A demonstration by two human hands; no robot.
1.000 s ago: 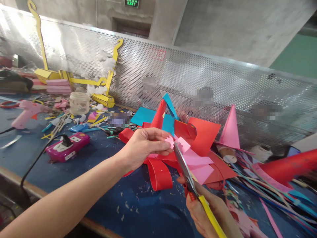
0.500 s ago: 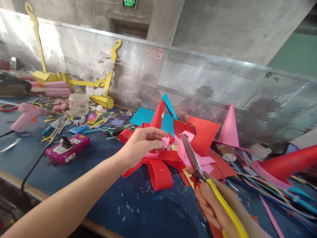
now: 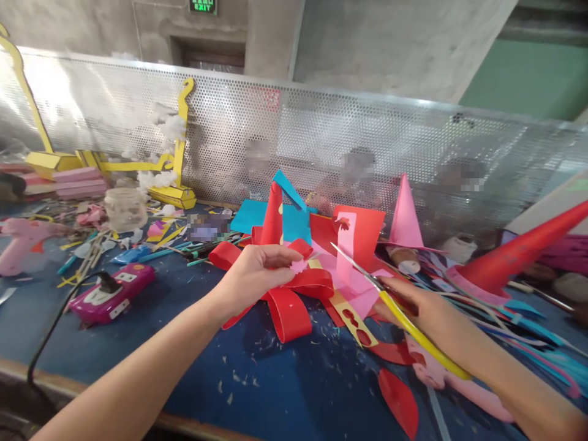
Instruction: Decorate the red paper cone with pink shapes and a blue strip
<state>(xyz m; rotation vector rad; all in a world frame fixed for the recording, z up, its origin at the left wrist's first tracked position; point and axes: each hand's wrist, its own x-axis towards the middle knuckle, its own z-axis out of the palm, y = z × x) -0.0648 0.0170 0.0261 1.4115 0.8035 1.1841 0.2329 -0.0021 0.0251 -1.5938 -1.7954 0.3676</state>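
My left hand [image 3: 261,272] pinches a small pink paper cutout [image 3: 299,266] above the red paper loops [image 3: 289,315]. My right hand [image 3: 425,312] grips yellow-handled scissors [image 3: 404,321], their blades pointing up and left. Behind the blades, a pink paper strip [image 3: 345,242] with a ragged notch near its top stands roughly upright; what holds it up is unclear. A yellow card with cut-out holes [image 3: 342,305] lies below the scissors, and a red petal-shaped piece [image 3: 399,401] rests near the front. Between the loops and the mesh stands a red cone [image 3: 274,217] beside blue paper [image 3: 296,223].
A purple power strip [image 3: 113,294] with a black cord sits left. A pink glue gun [image 3: 27,242], a jar [image 3: 125,208], sticks and scraps lie farther left. Pink and red cone hats [image 3: 405,214] [image 3: 528,251] stand right. A perforated metal screen [image 3: 312,131] runs along the back.
The right hand with the scissors has moved right and slightly up, away from the left hand. The view has swung right. The left hand still pinches the pink cutout.
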